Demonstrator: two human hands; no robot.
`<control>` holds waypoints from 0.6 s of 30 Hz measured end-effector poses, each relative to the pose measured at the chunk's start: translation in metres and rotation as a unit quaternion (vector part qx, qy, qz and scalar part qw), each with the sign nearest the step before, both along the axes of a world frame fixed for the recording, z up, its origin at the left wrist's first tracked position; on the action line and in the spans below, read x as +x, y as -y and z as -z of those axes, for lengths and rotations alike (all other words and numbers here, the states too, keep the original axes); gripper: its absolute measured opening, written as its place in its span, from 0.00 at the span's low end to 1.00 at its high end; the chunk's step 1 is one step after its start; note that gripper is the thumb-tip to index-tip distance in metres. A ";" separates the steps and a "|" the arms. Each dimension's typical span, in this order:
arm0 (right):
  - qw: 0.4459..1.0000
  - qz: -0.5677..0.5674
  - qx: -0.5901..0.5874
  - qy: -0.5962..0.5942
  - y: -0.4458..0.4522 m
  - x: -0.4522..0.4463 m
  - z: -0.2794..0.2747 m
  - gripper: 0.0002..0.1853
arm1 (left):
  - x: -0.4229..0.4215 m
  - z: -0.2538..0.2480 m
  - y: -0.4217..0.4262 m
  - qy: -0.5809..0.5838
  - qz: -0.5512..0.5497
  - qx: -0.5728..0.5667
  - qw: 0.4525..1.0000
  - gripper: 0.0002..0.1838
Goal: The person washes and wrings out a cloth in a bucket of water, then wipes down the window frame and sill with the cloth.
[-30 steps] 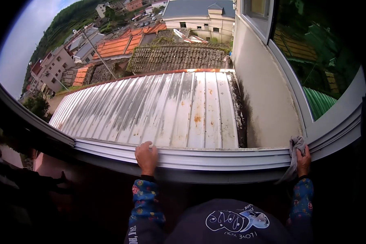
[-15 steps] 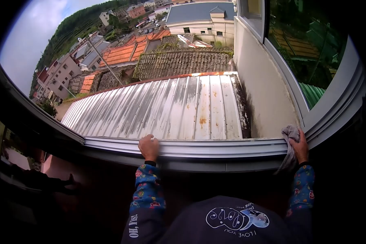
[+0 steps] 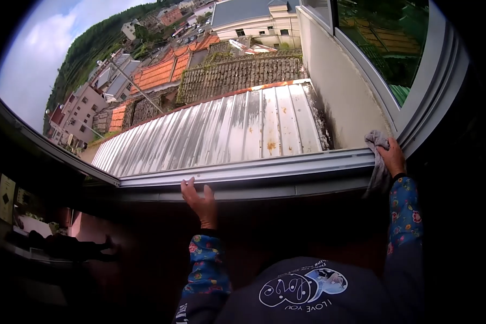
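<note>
My right hand (image 3: 394,157) grips a grey cloth (image 3: 378,156) at the right end of the metal window sill track (image 3: 264,170); part of the cloth hangs down over the inner edge. At the left part of the track, my left hand (image 3: 200,201) has its fingers apart, with the fingertips at the inner edge of the rail and nothing held. Both forearms wear blue floral sleeves.
A glass window panel (image 3: 386,38) and its frame stand at the right. Outside lie a ribbed metal roof (image 3: 221,132), a pale wall (image 3: 337,81) and tiled roofs (image 3: 243,75). A dim interior is at the lower left.
My left hand has drawn back from the rail and its fingers have spread. My right hand stays at the track's right end with the cloth. The view has shifted and tilted.
</note>
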State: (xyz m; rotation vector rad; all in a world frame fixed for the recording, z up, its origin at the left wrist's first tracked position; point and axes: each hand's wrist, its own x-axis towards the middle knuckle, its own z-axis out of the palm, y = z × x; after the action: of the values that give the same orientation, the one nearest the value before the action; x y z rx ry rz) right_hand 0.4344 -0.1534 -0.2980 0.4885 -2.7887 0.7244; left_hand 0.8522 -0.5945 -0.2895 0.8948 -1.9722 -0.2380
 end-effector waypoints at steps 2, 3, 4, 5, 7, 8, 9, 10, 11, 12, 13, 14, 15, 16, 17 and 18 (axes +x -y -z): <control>1.000 -0.009 -0.016 -0.012 -0.002 -0.003 0.006 0.22 | 0.026 0.016 -0.027 0.013 -0.038 0.037 0.999 0.28; 1.000 0.004 -0.011 -0.010 0.000 -0.001 0.004 0.22 | 0.042 0.030 -0.033 0.004 -0.062 0.070 0.996 0.29; 1.000 0.016 -0.005 -0.007 0.001 0.001 0.000 0.22 | 0.057 0.047 -0.039 -0.003 -0.087 0.105 0.991 0.31; 1.000 0.015 -0.014 0.005 0.001 0.002 -0.003 0.23 | 0.071 0.058 -0.047 -0.019 -0.099 0.131 0.986 0.32; 1.000 0.015 -0.007 0.013 0.000 0.002 -0.005 0.23 | 0.103 0.086 -0.062 -0.008 -0.103 0.215 0.971 0.33; 1.000 0.012 -0.005 0.015 0.003 0.003 -0.005 0.24 | 0.118 0.100 -0.069 0.017 -0.110 0.262 0.959 0.33; 1.000 0.004 -0.014 -0.025 0.001 -0.004 0.007 0.23 | 0.138 0.125 -0.075 0.074 -0.085 0.295 0.949 0.31; 0.998 -0.011 -0.034 -0.055 0.000 -0.006 0.013 0.23 | 0.163 0.153 -0.082 0.132 -0.061 0.328 0.934 0.29; 0.995 -0.026 -0.055 -0.085 -0.001 -0.005 0.016 0.22 | 0.180 0.172 -0.082 0.227 -0.018 0.447 0.865 0.28; 0.989 -0.040 -0.078 -0.118 0.000 -0.006 0.016 0.22 | 0.197 0.190 -0.083 0.333 0.034 0.540 0.772 0.28; 0.990 -0.035 -0.056 -0.124 0.001 -0.002 0.013 0.22 | 0.224 0.229 -0.085 0.406 0.109 0.552 0.721 0.24; 0.990 -0.031 -0.059 -0.123 0.000 -0.002 0.014 0.22 | 0.267 0.288 -0.089 0.478 0.216 0.470 0.710 0.21; 0.990 -0.026 -0.061 -0.123 -0.001 -0.006 0.021 0.22 | 0.301 0.335 -0.091 0.517 0.295 0.386 0.705 0.19; 0.991 -0.020 -0.060 -0.121 -0.001 -0.007 0.023 0.23 | 0.327 0.366 -0.090 0.530 0.357 0.311 0.704 0.18; 0.997 0.071 -0.030 -0.031 0.011 0.015 -0.006 0.24 | 0.313 0.331 -0.117 0.387 0.151 0.589 0.693 0.17; 0.987 0.069 -0.142 -0.021 0.008 0.010 0.001 0.25 | 0.316 0.327 -0.120 0.408 0.196 0.537 0.712 0.17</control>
State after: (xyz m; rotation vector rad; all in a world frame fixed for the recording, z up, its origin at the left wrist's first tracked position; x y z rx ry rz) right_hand 0.4448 -0.1613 -0.2990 0.2516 -2.5898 1.0441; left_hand 1.1680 -0.4741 -0.6168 1.4232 -2.8465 -1.6159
